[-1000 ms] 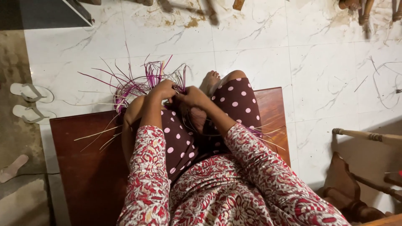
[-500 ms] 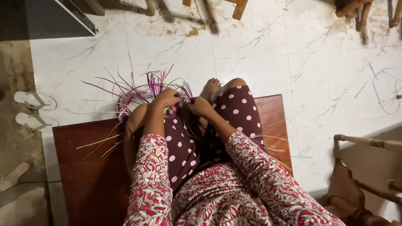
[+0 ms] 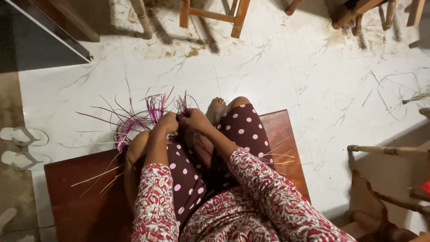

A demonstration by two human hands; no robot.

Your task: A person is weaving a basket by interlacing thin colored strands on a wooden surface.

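The person sits on a low wooden platform (image 3: 80,197) that lies on a white marble-look floor (image 3: 286,80), knees drawn up in maroon polka-dot trousers (image 3: 244,130), arms in red floral sleeves (image 3: 154,201).

Both hands meet just past the platform's far edge, above the knees. The left hand (image 3: 166,123) is curled, fingers closed around a bunch of purple strands (image 3: 154,110). The right hand (image 3: 193,119) touches it from the right, fingers bent and pinched on the same strands; how tight either grip is cannot be told, since the fingertips are hidden behind the knuckles.

The strands belong to a woven piece (image 3: 127,130) with purple and pale fibres, which sits at the platform's far left edge, against the left knee and partly out over the floor. Loose ends fan up and to the left from it. A few pale straws (image 3: 96,177) lie across the platform's left part, and more thin ones (image 3: 277,157) stick out near its right edge, beside the right thigh.

A bare foot (image 3: 216,108) shows just beyond the right hand, on the floor.

A pair of white sandals (image 3: 22,148) lies on the floor left of the platform. Wooden chair legs (image 3: 210,15) stand along the top of the view, and a wooden chair (image 3: 389,179) stands to the right. Stray fibres (image 3: 398,96) lie on the floor at the far right.
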